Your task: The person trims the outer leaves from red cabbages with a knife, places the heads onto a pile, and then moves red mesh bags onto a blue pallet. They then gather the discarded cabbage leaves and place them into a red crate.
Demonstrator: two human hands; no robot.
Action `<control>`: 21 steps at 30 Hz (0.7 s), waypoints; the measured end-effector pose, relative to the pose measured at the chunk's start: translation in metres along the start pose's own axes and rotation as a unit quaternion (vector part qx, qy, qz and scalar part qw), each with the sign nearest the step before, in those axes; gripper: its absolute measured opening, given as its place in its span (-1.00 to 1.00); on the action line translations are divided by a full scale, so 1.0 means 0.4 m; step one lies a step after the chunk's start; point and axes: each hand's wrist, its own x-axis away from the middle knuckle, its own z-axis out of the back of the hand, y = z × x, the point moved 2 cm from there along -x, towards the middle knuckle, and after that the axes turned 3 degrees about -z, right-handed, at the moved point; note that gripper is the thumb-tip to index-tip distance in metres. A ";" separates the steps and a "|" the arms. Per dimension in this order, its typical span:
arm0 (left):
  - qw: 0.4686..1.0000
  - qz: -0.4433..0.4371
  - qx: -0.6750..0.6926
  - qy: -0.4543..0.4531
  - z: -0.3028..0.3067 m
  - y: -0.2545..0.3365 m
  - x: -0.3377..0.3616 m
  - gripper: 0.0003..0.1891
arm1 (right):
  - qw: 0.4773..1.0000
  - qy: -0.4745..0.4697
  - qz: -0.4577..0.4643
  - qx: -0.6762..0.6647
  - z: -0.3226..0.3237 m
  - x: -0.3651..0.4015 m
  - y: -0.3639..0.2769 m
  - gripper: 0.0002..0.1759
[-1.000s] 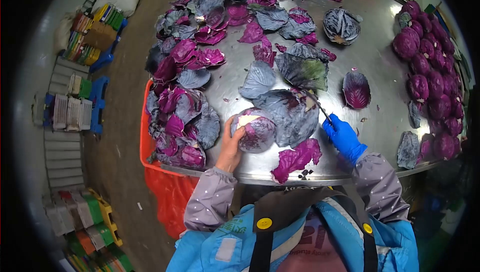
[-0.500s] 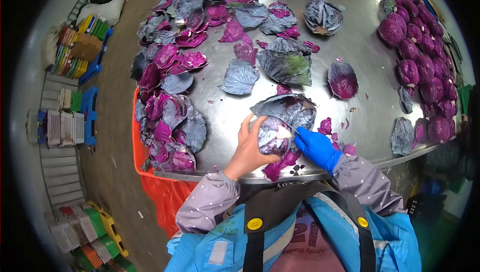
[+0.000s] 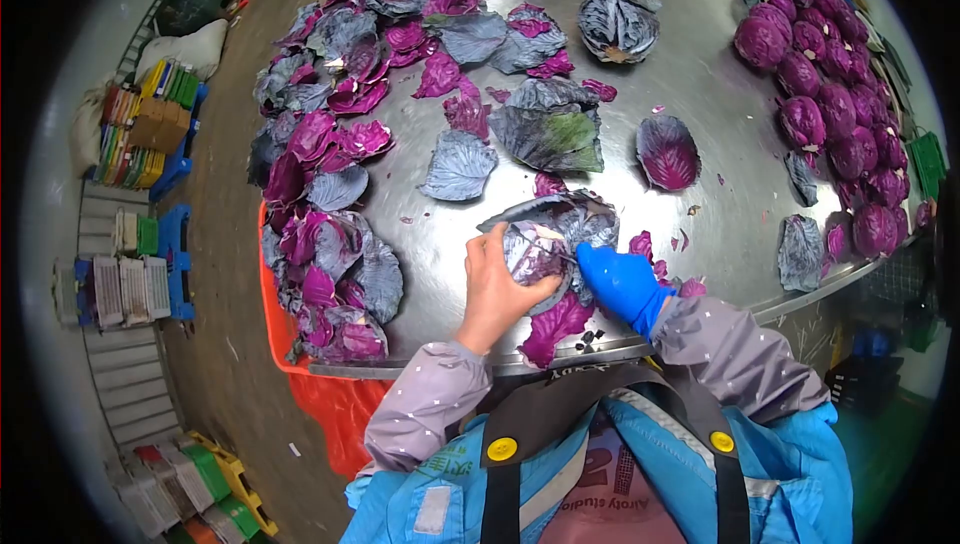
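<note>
A purple cabbage (image 3: 532, 252) with loosened outer leaves (image 3: 590, 222) lies near the front edge of the metal table (image 3: 450, 274). Bare and wrapped round its left side, my left hand (image 3: 496, 289) steadies it. My right hand (image 3: 622, 287), in a blue glove, is closed on a thin knife (image 3: 562, 255) whose blade reaches the cabbage's pale stem end. The handle is hidden in the fist. A torn purple leaf (image 3: 556, 329) hangs below the cabbage, beside small dark scraps (image 3: 590, 340).
Loose leaves (image 3: 335, 189) are heaped along the table's left side over an orange crate (image 3: 283, 334). Trimmed cabbages (image 3: 838, 109) are piled at the right. One leafy cabbage (image 3: 618, 28) sits at the back. Stacked crates (image 3: 130, 284) stand on the floor at left.
The cabbage has turned and more of its purple side shows. My left hand has shifted slightly left, its fingers now further round the side. The camera view has also shifted a little.
</note>
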 end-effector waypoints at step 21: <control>0.997 -0.005 0.076 0.020 0.058 -0.043 0.166 -0.04 | 0.969 -0.011 -0.116 -0.219 -0.082 -0.032 0.181 -0.65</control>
